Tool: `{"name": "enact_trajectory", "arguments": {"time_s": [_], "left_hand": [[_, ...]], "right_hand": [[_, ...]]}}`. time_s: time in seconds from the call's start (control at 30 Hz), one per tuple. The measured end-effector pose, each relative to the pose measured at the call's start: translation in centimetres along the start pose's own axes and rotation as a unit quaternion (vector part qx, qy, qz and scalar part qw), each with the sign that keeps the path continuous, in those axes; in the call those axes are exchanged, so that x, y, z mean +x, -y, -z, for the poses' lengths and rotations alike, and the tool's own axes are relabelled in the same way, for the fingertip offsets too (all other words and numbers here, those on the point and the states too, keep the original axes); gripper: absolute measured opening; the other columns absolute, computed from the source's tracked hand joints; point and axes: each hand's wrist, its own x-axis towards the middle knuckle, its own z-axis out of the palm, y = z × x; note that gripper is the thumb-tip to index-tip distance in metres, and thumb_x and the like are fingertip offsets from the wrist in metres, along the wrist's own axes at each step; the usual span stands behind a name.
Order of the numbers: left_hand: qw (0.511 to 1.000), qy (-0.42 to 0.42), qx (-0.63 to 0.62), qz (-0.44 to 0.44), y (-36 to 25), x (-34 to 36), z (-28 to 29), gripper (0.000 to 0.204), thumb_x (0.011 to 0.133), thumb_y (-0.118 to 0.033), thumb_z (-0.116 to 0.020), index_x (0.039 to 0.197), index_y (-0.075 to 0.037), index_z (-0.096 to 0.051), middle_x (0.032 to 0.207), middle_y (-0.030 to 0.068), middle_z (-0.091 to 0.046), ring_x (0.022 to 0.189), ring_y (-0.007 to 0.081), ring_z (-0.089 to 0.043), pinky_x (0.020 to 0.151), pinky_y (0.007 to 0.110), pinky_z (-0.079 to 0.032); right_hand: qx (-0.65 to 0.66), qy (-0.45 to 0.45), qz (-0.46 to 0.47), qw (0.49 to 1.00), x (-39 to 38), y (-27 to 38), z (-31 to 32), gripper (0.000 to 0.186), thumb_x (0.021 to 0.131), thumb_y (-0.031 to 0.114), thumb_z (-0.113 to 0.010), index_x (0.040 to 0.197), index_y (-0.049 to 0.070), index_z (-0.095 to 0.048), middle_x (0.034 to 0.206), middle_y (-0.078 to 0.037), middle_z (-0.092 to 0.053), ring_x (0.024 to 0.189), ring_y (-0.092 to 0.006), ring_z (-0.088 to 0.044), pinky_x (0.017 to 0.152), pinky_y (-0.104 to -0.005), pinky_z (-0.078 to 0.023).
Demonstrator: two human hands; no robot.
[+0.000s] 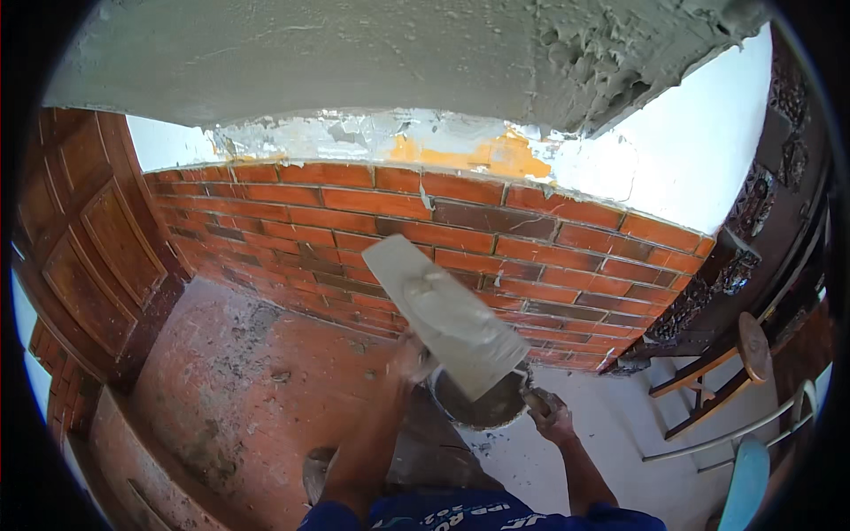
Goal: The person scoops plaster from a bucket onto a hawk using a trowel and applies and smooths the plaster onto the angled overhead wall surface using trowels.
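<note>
A long rectangular plastering float (443,310) lies tilted in front of the brick wall, with wet grey mortar smeared on its upper face. My left hand (413,358), blurred by motion, grips it from below, its handle hidden. Under the float's lower end stands a round bucket (469,426) with grey mortar inside. At the bucket's right rim my right hand (551,418) is closed around the handle of a small trowel (529,382); most of its blade cannot be made out.
Ahead is a red brick wall (460,190), under white wall and a band of wet grey plaster (354,62). A brown panelled door (119,239) is at left. Mortar crumbs dot the red floor (292,380). A wooden stool (753,350) and a metal-framed chair (748,478) stand at right.
</note>
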Motion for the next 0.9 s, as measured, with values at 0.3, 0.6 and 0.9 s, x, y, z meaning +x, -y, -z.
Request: {"name": "enact_trajectory", "arguments": {"time_s": [0.3,0.6,0.9], "left_hand": [[0.969,0.011,-0.2,-0.147,-10.8,16.8,-12.0,0.019,0.094,-0.013,-0.048,0.111,-0.003,-0.046,0.116,0.0102,-0.051,0.11,0.0233,-0.049,0.098,0.044,-0.039],[0.973,-0.013,-0.165,-0.162,-14.7,21.5,-14.6,0.024,0.095,-0.022,-0.049,0.107,-0.002,-0.053,0.106,0.0092,-0.056,0.102,0.0235,-0.057,0.097,0.045,-0.044],[0.98,-0.05,-0.097,-0.169,-19.1,19.3,-17.8,0.026,0.092,-0.023,-0.054,0.104,-0.001,-0.05,0.1,0.0131,-0.058,0.096,0.0309,-0.06,0.088,0.046,-0.051]], "right_hand": [[-0.186,-0.113,0.115,0.969,3.2,0.8,-4.3,0.022,0.074,0.02,-0.066,0.095,0.015,-0.068,0.114,-0.014,-0.06,0.102,-0.0343,-0.053,0.088,-0.0453,-0.043],[-0.039,-0.081,0.126,0.988,1.1,4.7,-5.6,0.044,0.078,0.024,-0.066,0.117,0.008,-0.056,0.11,-0.019,-0.053,0.104,-0.0368,-0.052,0.088,-0.0438,-0.045],[-0.042,-0.022,0.082,0.996,-0.8,4.0,-6.1,0.043,0.08,0.027,-0.064,0.119,0.012,-0.054,0.112,-0.018,-0.053,0.106,-0.0359,-0.052,0.084,-0.0444,-0.048]]}}
